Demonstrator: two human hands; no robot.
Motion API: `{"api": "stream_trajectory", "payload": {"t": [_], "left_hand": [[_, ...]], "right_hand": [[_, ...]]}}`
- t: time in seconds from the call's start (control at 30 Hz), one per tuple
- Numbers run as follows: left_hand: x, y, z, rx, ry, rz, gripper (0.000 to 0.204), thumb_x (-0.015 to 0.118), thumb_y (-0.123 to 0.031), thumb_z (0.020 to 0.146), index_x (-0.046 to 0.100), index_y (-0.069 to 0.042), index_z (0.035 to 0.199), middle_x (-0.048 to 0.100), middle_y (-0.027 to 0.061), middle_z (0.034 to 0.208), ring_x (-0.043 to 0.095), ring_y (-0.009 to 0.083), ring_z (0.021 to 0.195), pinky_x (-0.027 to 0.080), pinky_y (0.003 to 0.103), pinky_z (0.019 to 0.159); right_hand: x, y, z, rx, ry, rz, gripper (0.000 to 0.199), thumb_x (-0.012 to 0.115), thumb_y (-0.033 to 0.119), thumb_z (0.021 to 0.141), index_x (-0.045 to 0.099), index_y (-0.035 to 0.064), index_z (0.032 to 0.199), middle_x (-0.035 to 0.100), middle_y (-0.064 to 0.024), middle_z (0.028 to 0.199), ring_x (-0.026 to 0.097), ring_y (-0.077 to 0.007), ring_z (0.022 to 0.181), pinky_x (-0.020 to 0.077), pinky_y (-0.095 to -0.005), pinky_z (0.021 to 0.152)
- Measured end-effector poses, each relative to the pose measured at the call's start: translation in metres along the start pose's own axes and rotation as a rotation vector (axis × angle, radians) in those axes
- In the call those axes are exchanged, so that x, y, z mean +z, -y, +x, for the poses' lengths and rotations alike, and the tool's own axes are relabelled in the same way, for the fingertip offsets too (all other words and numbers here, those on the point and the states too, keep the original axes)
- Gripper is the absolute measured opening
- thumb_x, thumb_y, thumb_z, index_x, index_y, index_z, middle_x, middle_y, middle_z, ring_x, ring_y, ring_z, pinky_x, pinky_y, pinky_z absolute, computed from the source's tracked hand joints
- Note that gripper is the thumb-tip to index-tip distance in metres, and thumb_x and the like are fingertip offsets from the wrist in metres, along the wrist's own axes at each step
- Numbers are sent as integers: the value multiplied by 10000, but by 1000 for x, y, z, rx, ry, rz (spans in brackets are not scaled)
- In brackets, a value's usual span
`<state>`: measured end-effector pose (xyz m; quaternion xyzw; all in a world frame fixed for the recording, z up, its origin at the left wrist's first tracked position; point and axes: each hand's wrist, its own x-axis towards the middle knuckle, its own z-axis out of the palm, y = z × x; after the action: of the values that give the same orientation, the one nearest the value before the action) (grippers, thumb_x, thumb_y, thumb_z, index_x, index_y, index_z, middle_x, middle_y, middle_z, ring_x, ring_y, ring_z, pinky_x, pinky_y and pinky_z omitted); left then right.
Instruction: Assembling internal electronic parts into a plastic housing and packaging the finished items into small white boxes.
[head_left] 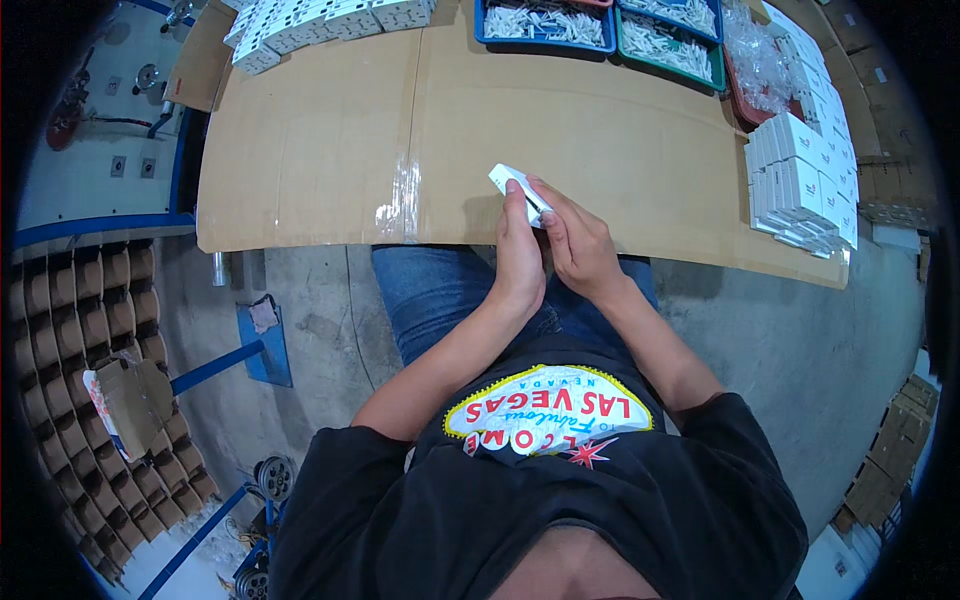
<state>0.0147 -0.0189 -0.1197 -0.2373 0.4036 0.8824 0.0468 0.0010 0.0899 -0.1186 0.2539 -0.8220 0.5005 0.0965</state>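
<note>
A small white box (505, 178) with a dark mark on one side is held between my two hands, just above the near edge of the cardboard-covered table. My left hand (519, 245) grips it from the left, its thumb laid along the top. From the other side my right hand (582, 240) closes round the box, fingers at its far end and thumb at the near end. The fingers partly cover the box, so I cannot tell whether its flap is open.
The cardboard tabletop (320, 150) spreads ahead. Stacked white boxes (800, 185) line its right side; more white boxes (340, 18) stand far left. Along the back are a blue tray (545, 47) and a green tray (705, 82) of small white pieces, beside clear plastic bags (757, 60).
</note>
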Motion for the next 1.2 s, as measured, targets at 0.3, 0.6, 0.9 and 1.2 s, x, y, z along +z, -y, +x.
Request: {"api": "stream_trajectory", "payload": {"t": [0.3,0.6,0.9,1.2], "left_hand": [[-4,-11,5,-8,189,20,468,404,-455,1106,477,-106,1409,583,56,1262,559,156,1169,435,366,1031],[-11,-20,5,258,400,441,903,751,-212,928,205,-26,1622,497,157,1422,534,231,1286,447,385,1089],[-16,-20,8,336,434,514,932,859,-174,823,327,22,1562,533,141,1422,526,252,1333,424,399,1128],[-10,-18,-3,425,369,500,918,854,-121,772,356,16,1531,495,129,1417,519,246,1325,472,408,1100]], "right_hand": [[-20,3,11,325,-25,485,412,471,204,1107,545,-10,1452,596,-144,1450,578,-215,1301,510,-328,1011],[-34,6,19,427,-1,668,520,661,178,1011,510,10,1479,582,-127,1438,557,-230,1333,474,-383,1082],[-31,8,10,189,-62,352,446,569,172,1053,539,-4,1462,600,-205,1435,647,-248,1221,495,-347,1038],[-25,17,11,72,-89,265,463,425,243,1112,531,-55,1451,643,-225,1366,698,-276,1134,536,-338,949]]}}
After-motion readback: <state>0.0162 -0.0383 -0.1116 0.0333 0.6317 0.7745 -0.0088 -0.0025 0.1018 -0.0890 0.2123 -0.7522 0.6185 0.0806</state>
